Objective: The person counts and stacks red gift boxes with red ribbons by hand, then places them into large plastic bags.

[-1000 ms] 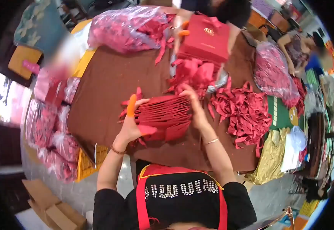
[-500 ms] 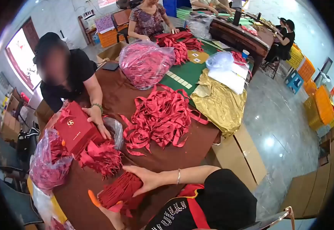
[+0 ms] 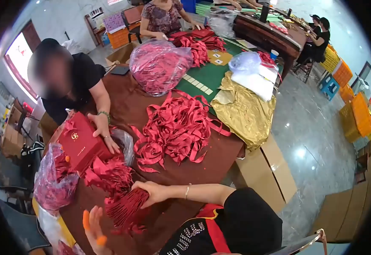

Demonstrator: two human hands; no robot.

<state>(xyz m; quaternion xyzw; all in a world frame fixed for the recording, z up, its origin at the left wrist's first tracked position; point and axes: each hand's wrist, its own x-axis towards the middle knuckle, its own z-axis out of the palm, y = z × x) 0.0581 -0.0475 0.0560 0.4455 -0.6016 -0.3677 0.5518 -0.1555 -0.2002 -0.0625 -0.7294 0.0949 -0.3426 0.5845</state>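
Note:
My right hand (image 3: 153, 193), with a thin bracelet at its wrist, is closed around a bundle of thin red strips (image 3: 128, 210) lying low over the brown cloth. Left of it, my left hand (image 3: 94, 229) is open with its fingers raised; orange finger covers (image 3: 86, 220) sit on some fingertips. It is apart from the bundle. Touching the bundle's far end is a heap of red ribbon pieces with frayed ends (image 3: 111, 174). Behind that, a co-worker's hand (image 3: 104, 131) rests on a red box (image 3: 81, 142) with a gold emblem.
A loose pile of red ribbons (image 3: 177, 129) lies on the brown tablecloth (image 3: 194, 178). Plastic bags of red ribbons (image 3: 160, 68) stand at the back and left. Gold wrapping (image 3: 245, 112) covers the right corner, above cardboard boxes (image 3: 264, 170). Other people sit farther off.
My left hand has let go of the red bundle and opened to its left. My right hand has moved slightly up and left with the bundle, against the frayed heap.

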